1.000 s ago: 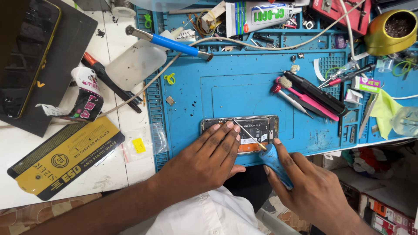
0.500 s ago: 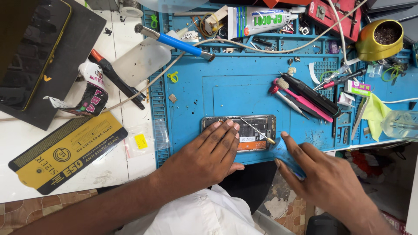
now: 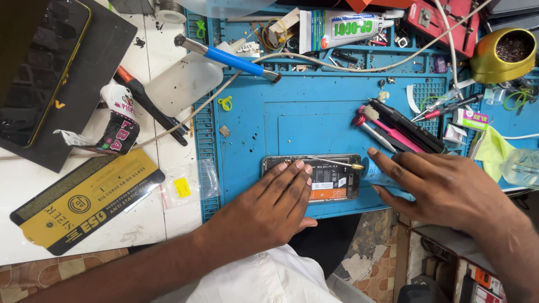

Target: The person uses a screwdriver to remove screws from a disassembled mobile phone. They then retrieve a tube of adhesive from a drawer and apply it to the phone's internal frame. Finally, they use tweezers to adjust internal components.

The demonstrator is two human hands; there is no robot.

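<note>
1. The opened phone [image 3: 320, 177] lies face down at the near edge of the blue work mat [image 3: 314, 112], its back cover off and its battery and inner parts bare. The left hand [image 3: 269, 207] lies flat across its left half, fingers spread and pressing down – a hold by weight, not a closed grip.

2. The right hand [image 3: 443, 188] rests on the mat just right of the phone, fingers stretched toward it and loosely extended, not clenched. A pale blue thin plastic piece [image 3: 387, 180] shows under the fingertips; whether the hand pinches it or merely lies on it I cannot tell.

3. A thin metal tool with a brass tip [image 3: 339, 164] lies across the top of the phone's exposed inside. My worry: if either hand shifts, that tip could scrape or short a bare part.

4. The phone sits close to the mat's front edge, and the bench drops off beyond it. A sideways push from the flat left palm could slide it off – nothing clamps it.

5. The mat is crowded: a pink brush and dark tools [image 3: 398, 132] lie near the right hand, and a blue-handled tool [image 3: 230, 56] with its cable farther back. A careless sweep of the right wrist could knock these into the open phone.
</note>
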